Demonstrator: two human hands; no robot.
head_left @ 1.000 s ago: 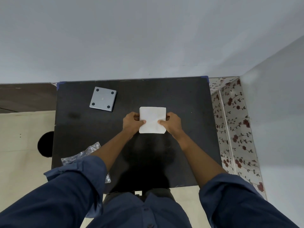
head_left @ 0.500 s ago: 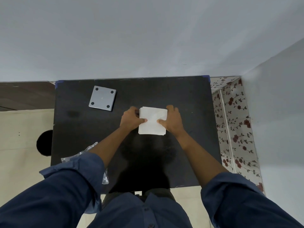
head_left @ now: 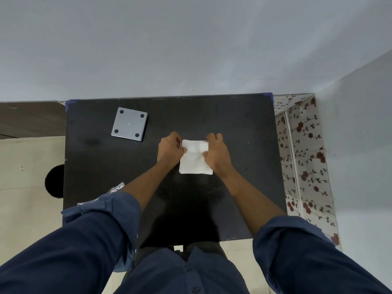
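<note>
Black bench (head_left: 233, 128) stands against a pale blue wall. Both hands are at the middle of it, on a folded white cloth (head_left: 194, 162) that lies flat there. The left hand (head_left: 169, 148) pinches the far left corner of the white cloth. The right hand (head_left: 217, 154) curls its fingers over the far right corner, and its thumb presses on top. A moment ago both hands held the sides of the cloth lower down; now they have slid up to its far edge. Off to the far left lies a grey square plate (head_left: 129, 123) with four black dots. A crinkly clear bag (head_left: 115, 188) peeks out by the left sleeve (head_left: 101, 211). Flowered cloth (head_left: 305, 158) hangs at the right.
</note>
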